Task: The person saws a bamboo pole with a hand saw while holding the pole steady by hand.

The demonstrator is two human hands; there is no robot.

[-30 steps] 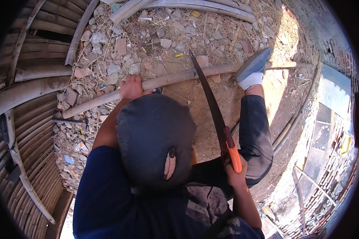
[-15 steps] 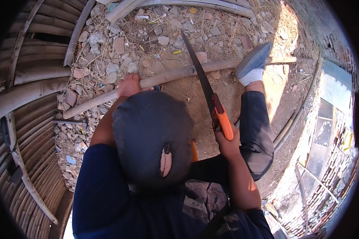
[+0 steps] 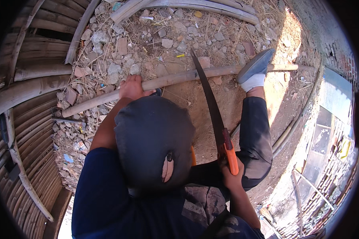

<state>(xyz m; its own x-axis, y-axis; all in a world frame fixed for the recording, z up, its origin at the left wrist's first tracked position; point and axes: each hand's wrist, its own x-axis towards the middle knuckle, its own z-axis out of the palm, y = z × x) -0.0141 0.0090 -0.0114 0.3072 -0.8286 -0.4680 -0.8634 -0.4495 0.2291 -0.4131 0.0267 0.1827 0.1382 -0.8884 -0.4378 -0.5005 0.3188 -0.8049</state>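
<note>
A long bamboo pole [image 3: 175, 78] lies across the ground in front of me. My left hand [image 3: 132, 87] is closed around it left of the middle, the fingertips showing on its far side. In my right hand [image 3: 232, 174] is a hand saw [image 3: 212, 105], gripped by its orange handle. Its long dark blade slants up and left and crosses the pole, the tip reaching past the far side. Whether the teeth touch the pole, or a cut is there, I cannot tell. My foot in a blue-grey shoe [image 3: 256, 65] presses on the pole farther right.
Rubble and dry straw [image 3: 107, 67] cover the ground beyond the pole. More bamboo lengths [image 3: 203, 8] lie at the far edge. A bamboo slat structure [image 3: 32, 147] stands at left, a brick wall [image 3: 347, 59] at right. A dark cap [image 3: 153, 139] hides the lower middle.
My right hand has drawn the saw back toward me, so less of the blade reaches past the pole. The left hand and the foot keep their places on the pole.
</note>
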